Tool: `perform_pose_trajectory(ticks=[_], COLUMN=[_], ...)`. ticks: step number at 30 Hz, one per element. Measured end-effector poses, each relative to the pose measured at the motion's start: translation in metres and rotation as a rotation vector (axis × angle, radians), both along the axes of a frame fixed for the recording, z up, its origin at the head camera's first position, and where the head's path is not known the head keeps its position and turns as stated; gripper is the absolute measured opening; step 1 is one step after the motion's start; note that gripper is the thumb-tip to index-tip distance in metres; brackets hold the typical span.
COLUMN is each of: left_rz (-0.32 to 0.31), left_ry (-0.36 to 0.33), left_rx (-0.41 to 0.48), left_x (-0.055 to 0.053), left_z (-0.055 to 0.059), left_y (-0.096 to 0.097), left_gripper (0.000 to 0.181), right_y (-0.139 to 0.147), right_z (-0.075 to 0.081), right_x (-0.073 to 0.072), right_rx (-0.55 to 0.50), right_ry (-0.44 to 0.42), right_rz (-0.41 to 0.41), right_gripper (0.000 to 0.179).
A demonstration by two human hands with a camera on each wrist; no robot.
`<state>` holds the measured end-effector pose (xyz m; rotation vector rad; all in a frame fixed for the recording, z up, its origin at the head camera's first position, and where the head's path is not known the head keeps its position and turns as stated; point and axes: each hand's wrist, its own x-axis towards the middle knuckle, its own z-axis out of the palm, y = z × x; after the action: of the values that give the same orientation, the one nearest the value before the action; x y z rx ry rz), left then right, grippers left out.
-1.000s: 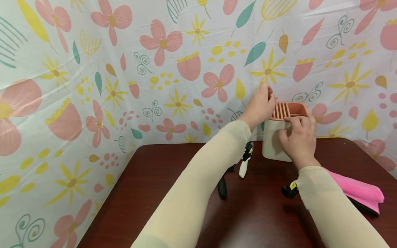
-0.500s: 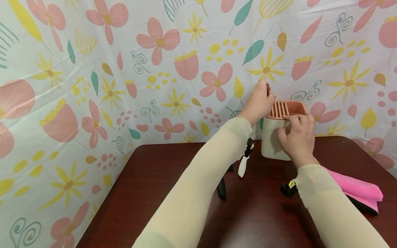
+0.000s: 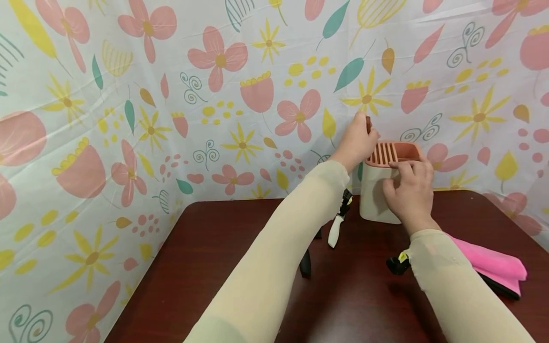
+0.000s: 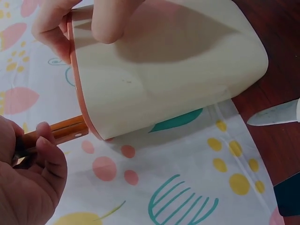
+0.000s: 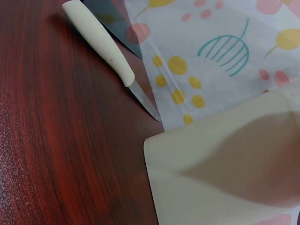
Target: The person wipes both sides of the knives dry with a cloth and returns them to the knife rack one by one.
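A cream knife holder (image 3: pixel 374 197) with a slotted orange top (image 3: pixel 383 153) stands upright at the back of the table. My left hand (image 3: pixel 355 144) grips the brown wooden handle (image 4: pixel 70 130) of a knife at the holder's left slotted end. In the left wrist view that handle sticks out of the orange rim; its blade is hidden inside the holder. My right hand (image 3: pixel 411 190) holds the holder near its top, fingers over the orange rim and thumb against the cream front.
Left of the holder lies a small white-handled knife (image 5: pixel 101 42). Beside it is a wider dark blade (image 5: pixel 115 26), and a black handle (image 3: pixel 305 265) shows by my left sleeve. A folded pink cloth (image 3: pixel 493 257) with something black under it lies right. Floral cloth hangs behind.
The head view has shifted slightly. Both hands stay at the holder, the left on the brown handle and the right on the rim, with hardly any visible movement.
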<state>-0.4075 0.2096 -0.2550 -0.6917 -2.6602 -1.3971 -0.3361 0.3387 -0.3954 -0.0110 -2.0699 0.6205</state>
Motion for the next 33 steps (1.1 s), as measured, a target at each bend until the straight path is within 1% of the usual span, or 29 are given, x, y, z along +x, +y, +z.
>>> perform_pose_trajectory(ticks=[4, 7, 9, 11, 14, 16, 21, 22, 24, 26, 29, 31, 33], left_rz=[0.006, 0.004, -0.001, 0.009, 0.026, 0.030, -0.011, -0.017, -0.029, -0.043, -0.062, -0.073, -0.075], left_ry=[0.023, 0.028, 0.019, 0.013, 0.000, 0.005, 0.031, 0.026, 0.016, -0.005, -0.020, -0.029, -0.036], left_rx=[-0.017, 0.004, 0.025, 0.030, 0.008, -0.003, -0.001, 0.008, 0.023, 0.041, 0.026, 0.001, -0.043], left_x=[0.002, 0.003, 0.003, 0.002, -0.001, -0.001, -0.003, -0.003, -0.004, -0.005, -0.006, -0.005, -0.003], left_z=[-0.001, -0.003, -0.003, -0.003, -0.004, -0.005, -0.012, -0.014, -0.017, -0.020, -0.022, -0.022, -0.021], left_y=[-0.004, -0.008, -0.010, -0.013, -0.016, -0.017, -0.022, -0.023, -0.025, -0.028, -0.032, -0.037, -0.045], left_gripper=[0.020, 0.034, 0.041, 0.047, 0.057, 0.062, 0.046, 0.045, 0.049, 0.059, 0.074, 0.076, 0.073], right_y=[0.000, -0.001, 0.000, 0.000, 0.000, 0.000, 0.000, 0.000, 0.000, 0.000, 0.001, 0.001, 0.003], right_z=[0.000, 0.000, 0.000, 0.000, 0.000, 0.000, 0.000, -0.001, -0.001, -0.001, 0.000, 0.000, 0.000], right_x=[0.001, 0.002, 0.002, 0.002, 0.002, 0.002, 0.002, 0.002, 0.001, 0.001, 0.001, 0.001, 0.002], right_rx=[-0.003, -0.004, -0.002, 0.000, 0.002, 0.001, -0.003, -0.002, -0.001, 0.003, 0.004, 0.005, 0.010], right_ry=[-0.011, -0.018, -0.016, -0.012, -0.010, -0.014, -0.018, -0.018, -0.018, -0.018, -0.014, -0.012, -0.008], right_rz=[-0.003, -0.002, 0.001, 0.004, 0.005, 0.002, 0.003, 0.005, 0.009, 0.010, 0.010, 0.009, 0.016], right_gripper=[0.031, 0.031, 0.031, 0.031, 0.032, 0.032, 0.033, 0.033, 0.033, 0.033, 0.033, 0.033, 0.034])
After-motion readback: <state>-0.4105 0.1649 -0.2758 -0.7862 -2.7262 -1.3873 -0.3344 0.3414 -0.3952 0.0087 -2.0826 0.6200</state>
